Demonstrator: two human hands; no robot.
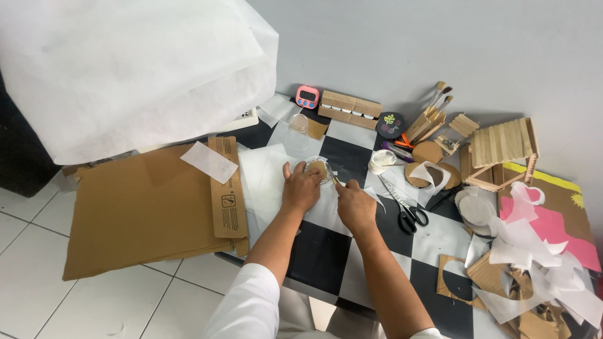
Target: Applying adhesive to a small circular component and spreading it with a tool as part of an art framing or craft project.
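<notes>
- The person kneels or sits at a black-and-white chequered mat point(326, 251) spread on the white tiled floor, both bare arms reaching forward.
- The left hand point(300, 188) lies fingers-down on a small clear round lid point(319, 169), the fingers curled over its near edge and pressing it against a sheet of white paper point(267, 179).
- The right hand point(355, 206) sits just beside the left, fingers closed around a thin pencil point(338, 181) whose tip touches the rim of the lid.
- The lid rests on the paper near the far edge of the mat, between the two hands and a clear plastic cup point(298, 129) further back.
- A pair of black-handled scissors point(405, 210) lies just to the right of the right hand, blades pointing away.
- A roll of tape point(380, 161) stands near the scissors' tip.
- A large flat piece of brown cardboard point(141, 210) lies to the left, half on the tiles.
- A big white sheet point(132, 69) hangs over something at the upper left.
- Against the grey wall stand a pink timer point(307, 96), a cardboard box of small pots point(349, 105) and a bundle of paintbrushes point(433, 110).
- A little house of wooden sticks point(502, 150) stands at the right, with paper and cardboard scraps point(534, 263) heaped near it.
</notes>
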